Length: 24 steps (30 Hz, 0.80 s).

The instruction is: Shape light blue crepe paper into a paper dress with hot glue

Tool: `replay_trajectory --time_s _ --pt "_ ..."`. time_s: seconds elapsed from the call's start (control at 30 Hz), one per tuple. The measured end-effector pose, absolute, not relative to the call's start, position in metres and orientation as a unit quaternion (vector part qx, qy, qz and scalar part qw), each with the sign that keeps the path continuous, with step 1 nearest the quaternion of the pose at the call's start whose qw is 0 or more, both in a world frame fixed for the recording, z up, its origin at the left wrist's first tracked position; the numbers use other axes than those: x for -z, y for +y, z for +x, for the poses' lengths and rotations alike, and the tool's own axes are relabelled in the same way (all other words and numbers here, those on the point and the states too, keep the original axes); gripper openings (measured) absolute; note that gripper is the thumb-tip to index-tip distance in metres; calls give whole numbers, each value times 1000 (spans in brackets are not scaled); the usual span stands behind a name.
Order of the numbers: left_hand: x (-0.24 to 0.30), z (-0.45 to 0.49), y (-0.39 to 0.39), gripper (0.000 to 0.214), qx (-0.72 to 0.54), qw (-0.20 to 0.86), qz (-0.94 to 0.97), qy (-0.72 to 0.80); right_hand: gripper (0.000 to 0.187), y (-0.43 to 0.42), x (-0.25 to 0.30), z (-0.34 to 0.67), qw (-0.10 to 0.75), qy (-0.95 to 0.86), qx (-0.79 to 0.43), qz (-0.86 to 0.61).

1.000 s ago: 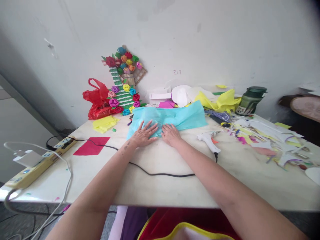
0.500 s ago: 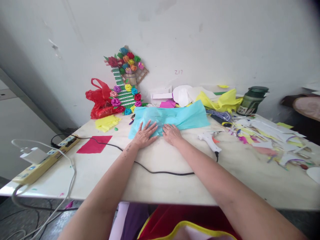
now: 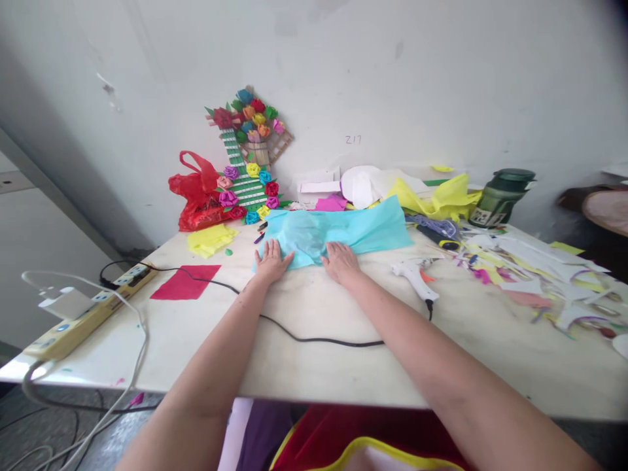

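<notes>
A folded sheet of light blue tissue paper lies on the white table in front of me. My left hand lies flat on the paper's near left corner, fingers stretched out. My right hand presses flat on the near edge a little to the right. Both hands hold nothing and rest on the paper, a hand's width apart.
A white glue gun lies right of my hands, its black cord running across the table. A red paper square, power strip, red bag, paper-flower decoration, yellow paper, green jar and paper scraps surround.
My left hand has slid left along the paper's near edge, away from my right hand. The two hands were side by side before; now a gap lies between them.
</notes>
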State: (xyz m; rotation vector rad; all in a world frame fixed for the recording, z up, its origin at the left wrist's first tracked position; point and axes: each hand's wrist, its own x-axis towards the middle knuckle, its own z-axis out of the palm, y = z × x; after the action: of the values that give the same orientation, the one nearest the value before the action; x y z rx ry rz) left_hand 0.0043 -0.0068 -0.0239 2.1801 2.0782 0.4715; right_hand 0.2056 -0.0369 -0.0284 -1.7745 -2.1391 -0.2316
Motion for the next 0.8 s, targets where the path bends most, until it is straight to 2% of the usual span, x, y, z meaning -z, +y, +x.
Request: replay_trajectory --time_s 0.23,0.47,0.63,0.8 --pt "28 11 -7 76 -123 -14 732 670 48 -25 30 209 152 -757 38 -634" --pt "41 20 0 83 -199 -34 716 668 46 -20 30 213 173 -749 60 -637" --pt "27 21 -15 86 -193 -92 733 645 42 -32 22 215 244 -785 111 -558" --pt "18 20 -25 87 -188 -162 817 521 52 -45 14 213 255 -841 123 -461"
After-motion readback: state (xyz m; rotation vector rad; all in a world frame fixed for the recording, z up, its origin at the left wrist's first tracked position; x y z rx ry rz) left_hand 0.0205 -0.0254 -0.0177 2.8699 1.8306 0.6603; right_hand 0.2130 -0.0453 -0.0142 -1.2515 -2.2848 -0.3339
